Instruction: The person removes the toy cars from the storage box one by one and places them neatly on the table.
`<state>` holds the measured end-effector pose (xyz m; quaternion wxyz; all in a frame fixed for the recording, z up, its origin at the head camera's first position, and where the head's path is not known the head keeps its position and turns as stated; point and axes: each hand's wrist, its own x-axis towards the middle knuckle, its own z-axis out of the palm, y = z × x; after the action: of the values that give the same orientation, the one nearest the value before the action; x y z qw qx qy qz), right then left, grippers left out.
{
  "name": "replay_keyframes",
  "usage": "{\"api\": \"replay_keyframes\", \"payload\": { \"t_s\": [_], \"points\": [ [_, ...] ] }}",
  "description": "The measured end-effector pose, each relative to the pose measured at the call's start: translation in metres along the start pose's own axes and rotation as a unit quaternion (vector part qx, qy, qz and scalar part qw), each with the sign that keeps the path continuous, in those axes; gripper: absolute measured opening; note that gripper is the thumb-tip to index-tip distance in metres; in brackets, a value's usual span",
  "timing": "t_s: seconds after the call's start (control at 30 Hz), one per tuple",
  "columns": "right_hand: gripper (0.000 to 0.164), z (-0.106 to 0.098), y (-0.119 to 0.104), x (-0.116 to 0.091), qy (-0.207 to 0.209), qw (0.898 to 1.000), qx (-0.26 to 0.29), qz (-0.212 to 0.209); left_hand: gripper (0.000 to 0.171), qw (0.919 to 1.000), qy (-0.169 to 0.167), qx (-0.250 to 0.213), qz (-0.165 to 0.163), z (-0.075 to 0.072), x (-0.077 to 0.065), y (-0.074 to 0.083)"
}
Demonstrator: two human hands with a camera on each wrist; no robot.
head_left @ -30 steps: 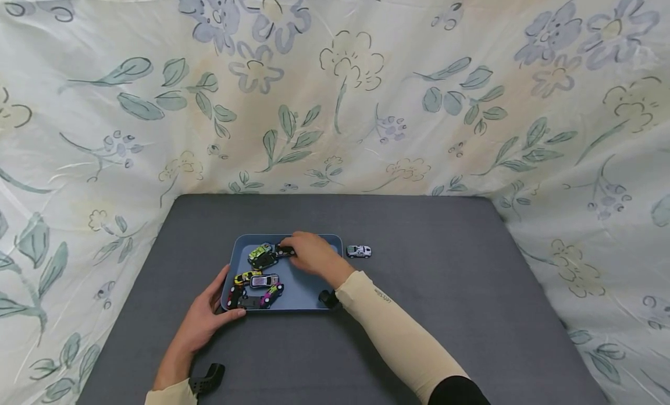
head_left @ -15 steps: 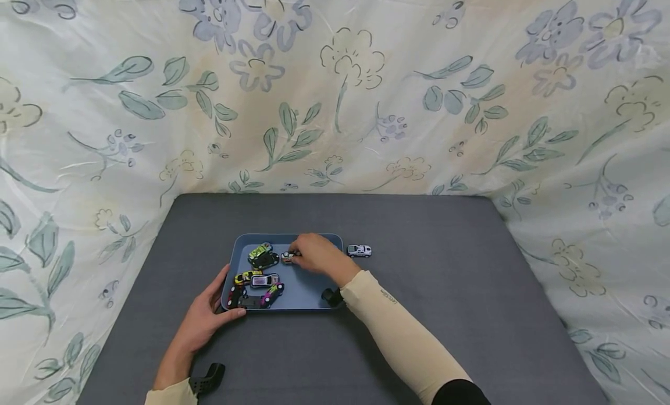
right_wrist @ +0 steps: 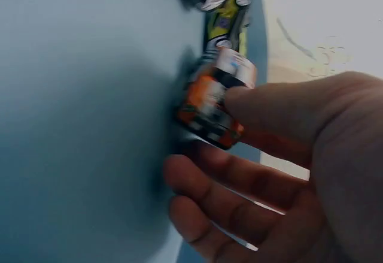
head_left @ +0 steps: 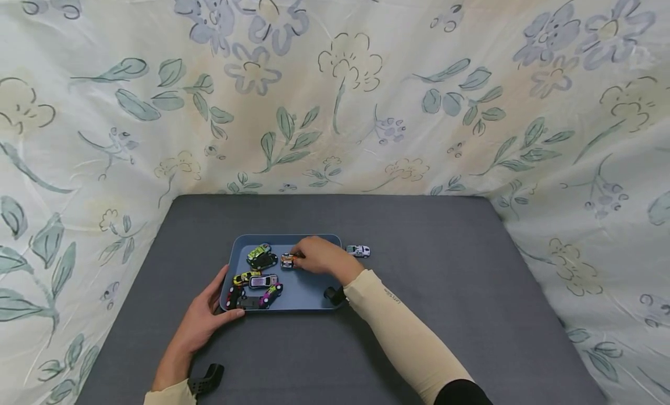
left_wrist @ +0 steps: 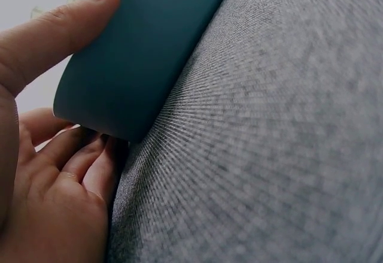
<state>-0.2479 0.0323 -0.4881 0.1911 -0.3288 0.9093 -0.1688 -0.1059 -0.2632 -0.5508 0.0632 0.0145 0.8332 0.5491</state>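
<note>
My right hand [head_left: 320, 256] is over the back middle of a blue tray [head_left: 309, 297]. Between its thumb and index finger it pinches an orange and white toy car [right_wrist: 212, 98]; the other fingers are bent lower down, beside the tray floor. With thumb and fingers spread around the tray's near left corner, my left hand [head_left: 201, 318] grips it. The left wrist view shows that thumb on the tray's outer wall [left_wrist: 134, 59]. Left of the held car lie a green toy car [head_left: 259, 252] and a black toy car [head_left: 263, 261], close together.
Several more toy cars cluster in the tray's near left part, among them a yellow one [head_left: 246, 277], a silver-roofed one [head_left: 263, 281] and a pink and black one [head_left: 272, 294]. A white toy car [head_left: 358, 251] stands outside, right of the tray, on grey cloth [head_left: 419, 277].
My right hand has moved a little to the right within the tray, away from the green and black cars, with the orange and white car now showing more. The left hand stays on the corner.
</note>
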Motion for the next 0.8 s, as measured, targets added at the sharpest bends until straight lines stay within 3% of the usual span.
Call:
{"api": "replay_keyframes", "payload": {
  "t_s": [0.43, 0.8],
  "points": [
    [0.033, 0.0099, 0.0047, 0.0049, 0.040, 0.996, -0.081, -0.021, 0.116, 1.0000, 0.002, 0.004, 0.005, 0.0008, 0.0023, -0.0039],
    [0.025, 0.0080, 0.0090, -0.0025, 0.065, 0.997, -0.050, -0.013, 0.116, 1.0000, 0.004, 0.001, 0.004, 0.0009, 0.0023, -0.0053]
  ]
}}
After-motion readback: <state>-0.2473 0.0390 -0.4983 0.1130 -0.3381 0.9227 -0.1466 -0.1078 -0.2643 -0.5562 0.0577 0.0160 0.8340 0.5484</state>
